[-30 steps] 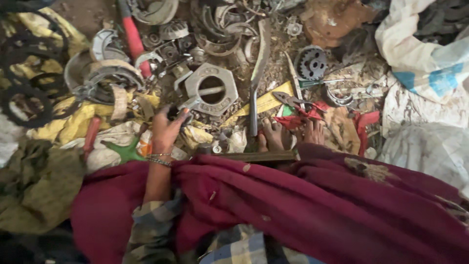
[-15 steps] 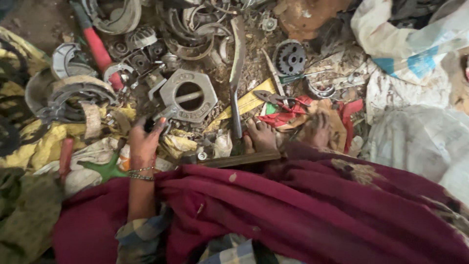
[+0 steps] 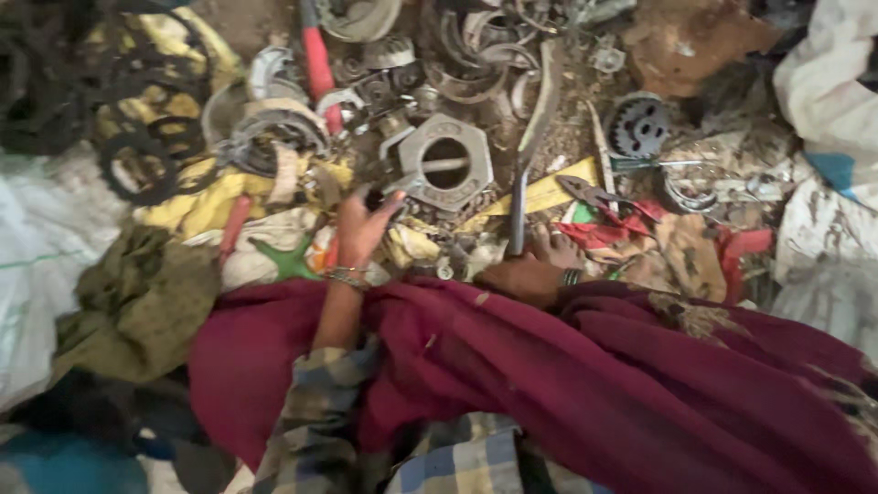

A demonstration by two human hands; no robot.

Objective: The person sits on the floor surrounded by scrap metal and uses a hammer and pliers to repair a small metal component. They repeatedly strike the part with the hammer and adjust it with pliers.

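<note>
Compared with half a second ago, the view has swung to the right, so the hexagonal metal flange [image 3: 445,165] now sits near the middle of the frame instead of left of centre, and the left hand [image 3: 361,229] has risen toward it: earlier the hand hung lower by the rags, now its fingertips are up at the flange's lower left edge. The bare foot [image 3: 526,270] shows much as before, beneath the long flat metal bar [image 3: 530,146].

The surface is bare dirt floor, buried under scrap: a red-handled tool [image 3: 320,64] up and left of the grip, a dark toothed gear [image 3: 638,126] far to its right, pliers with red handles [image 3: 608,201] between gear and foot, yellow cloth [image 3: 197,206] to the left, an olive rag [image 3: 137,302] below left, and white sacks [image 3: 828,101] at the far right edge. A maroon cloth [image 3: 594,384] drapes over the person's lap, below the grip.

The left grip is curled around a small dark piece [image 3: 373,196], fingers and thumb pressed together on it; the picture is blurred, so what the piece is cannot be told. It lies just beside the flange, touching or nearly touching its lower left rim. A metal bangle [image 3: 346,274] circles the wrist. The right hand does not show anywhere in the view.
</note>
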